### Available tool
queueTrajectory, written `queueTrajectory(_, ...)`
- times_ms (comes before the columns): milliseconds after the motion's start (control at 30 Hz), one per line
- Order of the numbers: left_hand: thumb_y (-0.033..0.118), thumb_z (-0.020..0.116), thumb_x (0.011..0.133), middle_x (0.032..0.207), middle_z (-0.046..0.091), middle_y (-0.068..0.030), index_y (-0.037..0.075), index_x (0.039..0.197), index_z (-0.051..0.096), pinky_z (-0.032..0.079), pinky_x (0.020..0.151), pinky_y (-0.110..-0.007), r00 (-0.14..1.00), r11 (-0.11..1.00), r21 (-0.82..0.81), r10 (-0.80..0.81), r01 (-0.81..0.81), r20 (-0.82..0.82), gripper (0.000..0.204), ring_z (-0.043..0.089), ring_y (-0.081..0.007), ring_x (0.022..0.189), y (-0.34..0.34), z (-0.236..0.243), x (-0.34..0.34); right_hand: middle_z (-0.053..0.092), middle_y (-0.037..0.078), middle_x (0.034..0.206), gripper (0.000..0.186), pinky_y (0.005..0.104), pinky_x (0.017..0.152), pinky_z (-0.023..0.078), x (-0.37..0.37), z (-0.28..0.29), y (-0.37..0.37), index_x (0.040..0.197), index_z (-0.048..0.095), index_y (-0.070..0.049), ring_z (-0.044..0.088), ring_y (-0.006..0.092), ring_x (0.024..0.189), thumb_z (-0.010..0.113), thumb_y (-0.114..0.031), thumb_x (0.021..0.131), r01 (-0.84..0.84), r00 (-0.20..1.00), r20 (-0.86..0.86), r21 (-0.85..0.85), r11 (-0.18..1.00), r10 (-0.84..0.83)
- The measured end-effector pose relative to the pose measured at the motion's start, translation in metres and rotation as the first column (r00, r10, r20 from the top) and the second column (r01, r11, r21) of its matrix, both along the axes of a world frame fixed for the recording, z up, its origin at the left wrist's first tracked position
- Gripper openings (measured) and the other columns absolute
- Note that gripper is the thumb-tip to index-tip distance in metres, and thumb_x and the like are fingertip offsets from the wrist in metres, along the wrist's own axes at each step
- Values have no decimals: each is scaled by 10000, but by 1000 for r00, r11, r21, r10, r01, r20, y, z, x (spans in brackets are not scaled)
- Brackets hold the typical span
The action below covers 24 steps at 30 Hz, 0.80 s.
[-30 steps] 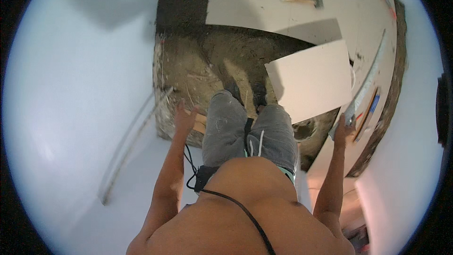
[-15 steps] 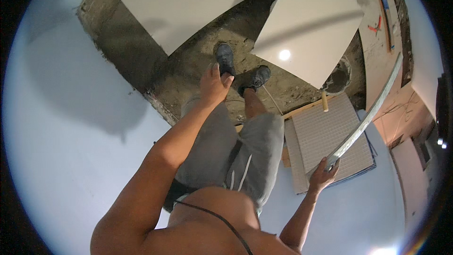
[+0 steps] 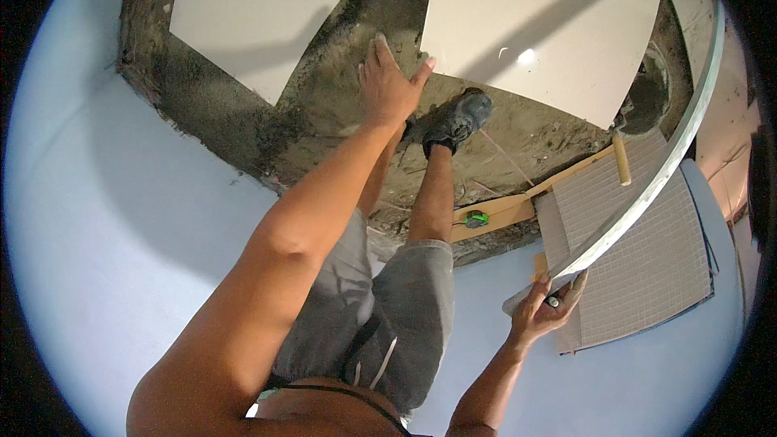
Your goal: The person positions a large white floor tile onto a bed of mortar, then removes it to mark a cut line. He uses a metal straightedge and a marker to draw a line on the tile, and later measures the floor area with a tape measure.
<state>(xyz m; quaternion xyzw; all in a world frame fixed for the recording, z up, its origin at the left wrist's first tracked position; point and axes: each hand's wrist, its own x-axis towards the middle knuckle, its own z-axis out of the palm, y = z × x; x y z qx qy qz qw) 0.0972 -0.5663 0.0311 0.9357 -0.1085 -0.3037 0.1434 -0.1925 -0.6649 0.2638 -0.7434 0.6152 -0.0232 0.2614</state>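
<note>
While the right hand (image 3: 550, 306) grips a bar (image 3: 647, 197), left hand (image 3: 392, 89) spread wide over dirt (image 3: 341, 73), near a tile (image 3: 542, 24).

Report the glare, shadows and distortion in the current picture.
Head view: a white glare spot sits on the right pale tile, near a slanting shadow band; the long pale bar in the right hand looks curved, probably fisheye bending; corners are black.

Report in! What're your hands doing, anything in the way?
Left hand open, empty. Right hand gripping long pale bar. Bar overlaps gridded panel in view. White tile near left thumb, contact unclear.
</note>
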Motion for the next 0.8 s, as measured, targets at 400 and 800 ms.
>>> queueTrajectory(400,560,433,878,1379,281,-328,-101,1354,254,248,1076,-423,956,939,183,278,-291,98,834,262,-419,1308,99,-28,26,528,176,1088,629,309,790,449,51,-61,12,1327,309,104,535,193,926,566,-100,790,-151,942,320,138,979,100)
queueTrajectory(800,518,467,893,1316,399,-279,-70,1330,324,346,998,-398,816,899,-18,388,-438,-428,746,412,-359,1231,19,73,-15,613,247,870,719,395,620,520,150,-180,33,1294,327,101,632,368,712,659,-208,736,-370,893,319,124,921,316)
